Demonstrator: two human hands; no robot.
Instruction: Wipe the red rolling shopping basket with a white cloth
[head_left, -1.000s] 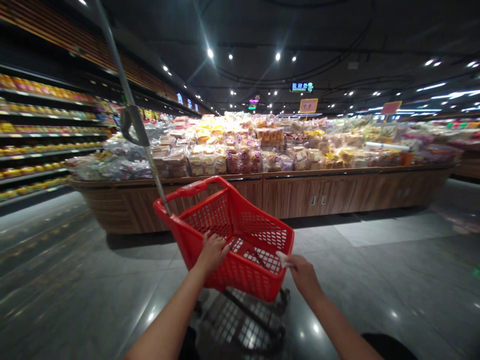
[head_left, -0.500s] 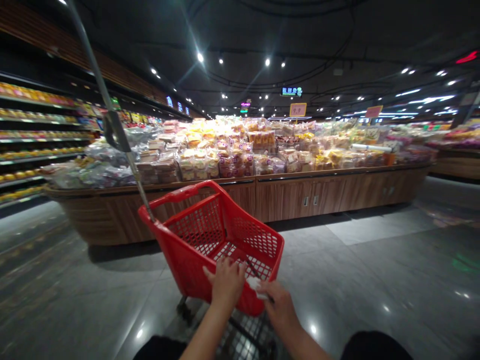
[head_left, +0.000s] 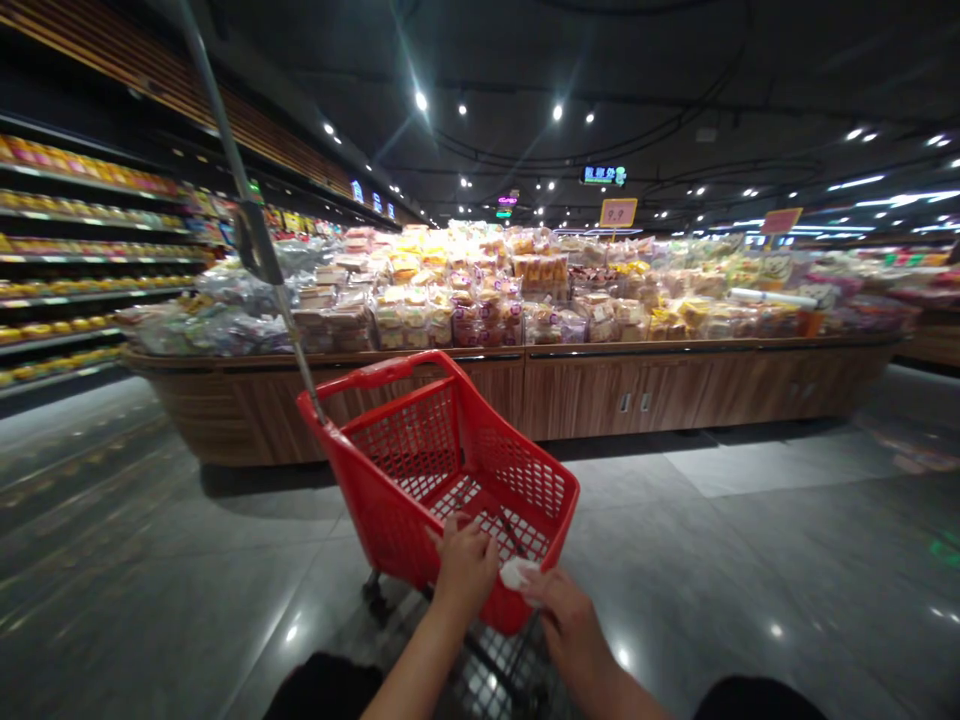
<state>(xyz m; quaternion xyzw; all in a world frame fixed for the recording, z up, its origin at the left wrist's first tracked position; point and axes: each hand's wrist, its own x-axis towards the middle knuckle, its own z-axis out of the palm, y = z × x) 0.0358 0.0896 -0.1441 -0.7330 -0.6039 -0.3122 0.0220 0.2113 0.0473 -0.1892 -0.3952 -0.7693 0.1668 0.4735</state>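
Observation:
A red plastic shopping cart [head_left: 390, 540] with perforated walls stands in front of me, turned at an angle. My left hand [head_left: 466, 568] rests on its near rim, fingers curled over the edge. Close beside it, at the near right corner, my right hand [head_left: 566, 605] pinches a crumpled white wipe [head_left: 517, 572], perhaps tissue or cloth, against the rim. The cart's basket holds no goods that I can see. A metal pole [head_left: 259, 240] with a dark clamp rises from the left end of the handle [head_left: 375, 374].
Behind the cart runs a long wood-panelled display counter [head_left: 585, 395] piled with bagged baked goods [head_left: 480, 290]. Stocked shelves [head_left: 90, 240] line the left side. A price sign [head_left: 619, 213] stands above the goods. Grey tiled floor [head_left: 675, 590] surrounds the cart.
The whole scene has shifted slightly right in view. The white wipe shows more fully at my right fingertips. My left hand stays on the rim.

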